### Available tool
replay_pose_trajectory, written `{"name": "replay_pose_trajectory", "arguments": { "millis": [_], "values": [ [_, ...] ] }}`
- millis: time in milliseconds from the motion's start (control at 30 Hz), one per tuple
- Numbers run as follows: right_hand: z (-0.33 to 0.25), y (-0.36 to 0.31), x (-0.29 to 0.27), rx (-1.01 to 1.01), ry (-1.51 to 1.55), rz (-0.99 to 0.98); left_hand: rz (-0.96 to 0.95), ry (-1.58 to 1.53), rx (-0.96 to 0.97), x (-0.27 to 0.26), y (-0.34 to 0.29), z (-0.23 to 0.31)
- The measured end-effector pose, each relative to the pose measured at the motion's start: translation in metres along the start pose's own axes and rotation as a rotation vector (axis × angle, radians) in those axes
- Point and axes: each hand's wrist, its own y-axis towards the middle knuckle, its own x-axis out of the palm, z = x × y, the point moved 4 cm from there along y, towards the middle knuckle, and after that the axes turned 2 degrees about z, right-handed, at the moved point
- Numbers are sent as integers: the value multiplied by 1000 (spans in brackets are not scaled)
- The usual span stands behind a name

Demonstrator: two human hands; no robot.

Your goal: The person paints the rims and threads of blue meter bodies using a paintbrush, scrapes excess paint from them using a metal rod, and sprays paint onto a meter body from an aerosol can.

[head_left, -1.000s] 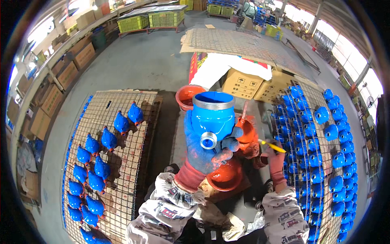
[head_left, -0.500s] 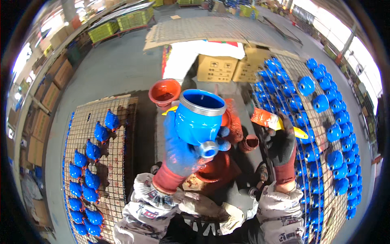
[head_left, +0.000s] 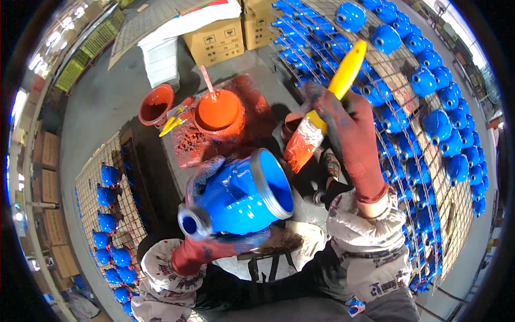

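- Both gloved hands are apart, each closed on something; the left hand (head_left: 236, 245) grips the blue vessel (head_left: 230, 206) from below and behind, seemingly to steady its bulk and leave both openings uncovered.
- The right hand (head_left: 339, 119) pinches the brush (head_left: 309, 134), orange bristles down beside the wide mouth, not touching; the upward-tilted handle probably keeps paint off the glove.
- Beyond, an orange paint tub (head_left: 229, 132) and a stick stand within reach on a stained board (head_left: 185, 156), which presumably catches drips.
- Mesh racks (head_left: 126, 203) flank the person; blue vessels fill the right one, spaced perhaps for drying.
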Motion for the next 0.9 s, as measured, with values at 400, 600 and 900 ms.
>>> {"name": "replay_pose_trajectory", "arguments": {
  "millis": [400, 600, 900],
  "values": [
    [-14, -17, 10, -439, 110, 72, -219, 109, -37, 0, -7, -22],
    [-28, -42, 8, -700, -110, -29, -150, 348, 54, -7, 5, -12],
    [-52, -61, 21, -1014, -146, 109, 73, 54, -141, -17, 14, -10]
  ]
}}
